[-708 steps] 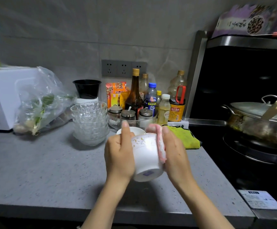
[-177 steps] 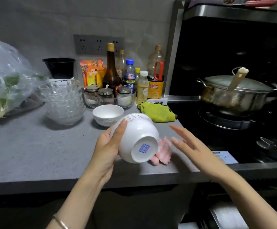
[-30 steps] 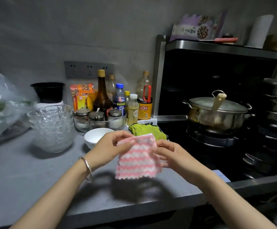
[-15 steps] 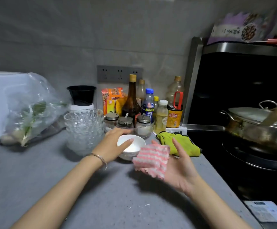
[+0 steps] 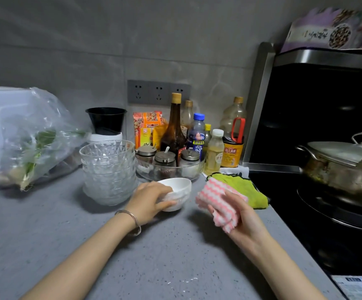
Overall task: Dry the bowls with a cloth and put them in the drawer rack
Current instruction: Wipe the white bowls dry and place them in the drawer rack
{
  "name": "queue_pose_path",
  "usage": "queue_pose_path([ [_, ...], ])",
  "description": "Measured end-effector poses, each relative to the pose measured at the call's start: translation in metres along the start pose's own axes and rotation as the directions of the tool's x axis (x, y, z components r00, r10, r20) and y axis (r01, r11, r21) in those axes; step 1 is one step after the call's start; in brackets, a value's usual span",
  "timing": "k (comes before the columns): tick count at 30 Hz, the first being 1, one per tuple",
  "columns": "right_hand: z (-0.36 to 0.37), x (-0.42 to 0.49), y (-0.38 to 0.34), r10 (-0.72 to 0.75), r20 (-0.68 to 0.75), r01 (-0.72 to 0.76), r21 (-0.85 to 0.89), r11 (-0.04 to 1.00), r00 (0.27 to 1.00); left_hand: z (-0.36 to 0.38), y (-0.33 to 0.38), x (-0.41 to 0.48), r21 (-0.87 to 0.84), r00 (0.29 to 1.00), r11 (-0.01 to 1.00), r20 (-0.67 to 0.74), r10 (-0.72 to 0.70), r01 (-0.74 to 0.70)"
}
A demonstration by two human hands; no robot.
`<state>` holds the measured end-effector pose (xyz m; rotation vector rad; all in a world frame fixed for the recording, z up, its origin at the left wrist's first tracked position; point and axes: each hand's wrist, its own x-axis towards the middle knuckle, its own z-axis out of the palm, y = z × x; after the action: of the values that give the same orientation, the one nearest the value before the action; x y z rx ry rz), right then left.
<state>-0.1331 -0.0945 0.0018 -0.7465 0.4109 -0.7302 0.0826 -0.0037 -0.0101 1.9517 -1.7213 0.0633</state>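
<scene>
The white bowl (image 5: 179, 189) is sitting just right of the glass bowl stack (image 5: 108, 172), low at the desk (image 5: 132, 256). Lifted carelessly, it could be clipping that stack or slipping, since a damp glaze likely gives little grip. The left hand (image 5: 152, 200) is curling round the bowl's near wall. The right hand (image 5: 242, 219) is further right of the stack, holding the pink striped cloth (image 5: 216, 202) in loosely bent fingers.

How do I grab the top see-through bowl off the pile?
Probably best to pinch the rim of the top glass bowl, fingers inside and thumb outside, coming down from above at the near side. It sits nested in the stack, so only its rim stands clear. The jars crowd the right side, and a black cup stands behind.
</scene>
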Motion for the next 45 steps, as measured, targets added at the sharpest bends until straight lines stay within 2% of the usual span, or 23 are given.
queue_pose_path([
  [2, 0.001, 0.000, -0.006, -0.112, -0.041, 0.112, 0.002, 0.994, 0.993, -0.011, 0.013, -0.002, -0.366, 1.000, 0.930, 0.026, -0.012, 0.020],
  [5, 0.008, -0.013, -0.021, -0.372, 0.074, 0.379, -0.242, 0.893, 0.925, -0.028, 0.036, -0.010, -0.628, 0.999, 0.778, 0.043, 0.004, 0.024],
  [9, 0.030, -0.029, -0.021, -0.516, 0.434, 0.671, -0.544, 0.503, 0.739, -0.035, 0.075, -0.030, -0.859, 0.996, 0.504, 0.078, -0.049, 0.092],
  [11, 0.035, -0.032, -0.009, -0.442, 0.508, 0.655, -0.694, 0.298, 0.740, -0.030, 0.086, -0.037, -0.911, 0.996, 0.406, 0.044, -0.074, 0.070],
  [12, 0.037, -0.034, -0.004, -0.422, 0.514, 0.649, -0.703, 0.291, 0.747, -0.029, 0.090, -0.040, -0.925, 0.995, 0.375, 0.024, -0.093, 0.057],
  [14, 0.037, -0.042, -0.003, -0.416, 0.438, 0.602, -0.633, 0.487, 0.797, -0.028, 0.097, -0.044, -0.939, 0.989, 0.341, -0.016, -0.150, 0.036],
  [16, 0.041, -0.046, -0.008, -0.421, 0.388, 0.568, -0.647, 0.509, 0.820, -0.028, 0.106, -0.047, -0.947, 0.968, 0.320, -0.053, -0.244, 0.028],
  [18, 0.044, -0.046, -0.007, -0.476, 0.426, 0.601, -0.734, 0.317, 0.770, -0.027, 0.117, -0.047, -0.949, 0.924, 0.312, -0.089, -0.373, 0.034],
  [22, 0.055, -0.061, 0.000, -0.578, 0.427, 0.586, -0.803, 0.111, 0.695, -0.024, 0.133, -0.044, -0.924, 0.787, 0.379, -0.193, -0.587, 0.056],
  [25, 0.063, -0.068, 0.006, -0.643, 0.438, 0.579, -0.816, 0.011, 0.629, -0.021, 0.138, -0.044, -0.871, 0.715, 0.490, -0.321, -0.621, 0.035],
  [29, 0.070, -0.070, 0.018, -0.691, 0.585, 0.578, -0.762, -0.291, 0.424, -0.015, 0.147, -0.046, -0.822, 0.717, 0.569, -0.385, -0.581, 0.019],
  [30, 0.069, -0.068, 0.016, -0.698, 0.595, 0.617, -0.736, -0.277, 0.397, -0.015, 0.150, -0.047, -0.812, 0.715, 0.583, -0.398, -0.575, 0.017],
  [31, 0.067, -0.066, 0.010, -0.715, 0.552, 0.666, -0.728, -0.162, 0.430, -0.016, 0.152, -0.049, -0.801, 0.709, 0.599, -0.413, -0.572, 0.016],
  [33, 0.066, -0.063, -0.003, -0.680, 0.364, 0.691, -0.662, 0.292, 0.636, -0.016, 0.154, -0.050, -0.803, 0.703, 0.597, -0.417, -0.576, 0.012],
  [34, 0.065, -0.062, -0.008, -0.629, 0.295, 0.645, -0.619, 0.448, 0.720, -0.016, 0.155, -0.051, -0.814, 0.699, 0.581, -0.408, -0.587, 0.013],
  [35, 0.064, -0.063, -0.008, -0.606, 0.283, 0.626, -0.613, 0.482, 0.744, -0.015, 0.154, -0.051, -0.818, 0.691, 0.575, -0.404, -0.600, 0.021],
  [37, 0.066, -0.070, 0.002, -0.670, 0.372, 0.671, -0.695, 0.257, 0.642, -0.016, 0.153, -0.049, -0.808, 0.670, 0.588, -0.421, -0.611, 0.030],
  [39, 0.066, -0.074, 0.012, -0.671, 0.576, 0.663, -0.730, -0.166, 0.467, -0.014, 0.154, -0.049, -0.781, 0.679, 0.624, -0.442, -0.586, 0.030],
  [40, 0.064, -0.073, 0.014, -0.635, 0.650, 0.653, -0.701, -0.289, 0.417, -0.013, 0.155, -0.051, -0.769, 0.688, 0.639, -0.448, -0.571, 0.029],
  [41, 0.064, -0.072, 0.011, -0.619, 0.662, 0.661, -0.692, -0.289, 0.422, -0.013, 0.156, -0.053, -0.766, 0.696, 0.643, -0.444, -0.564, 0.033],
  [42, 0.063, -0.071, 0.005, -0.627, 0.615, 0.684, -0.708, -0.172, 0.478, -0.013, 0.157, -0.056, -0.770, 0.700, 0.637, -0.439, -0.563, 0.030],
  [44, 0.064, -0.069, -0.008, -0.599, 0.422, 0.671, -0.688, 0.277, 0.681, -0.016, 0.159, -0.061, -0.788, 0.694, 0.615, -0.442, -0.568, 0.001],
  [45, 0.063, -0.069, -0.010, -0.568, 0.350, 0.627, -0.659, 0.416, 0.745, -0.018, 0.159, -0.061, -0.794, 0.688, 0.607, -0.445, -0.573, -0.008],
])
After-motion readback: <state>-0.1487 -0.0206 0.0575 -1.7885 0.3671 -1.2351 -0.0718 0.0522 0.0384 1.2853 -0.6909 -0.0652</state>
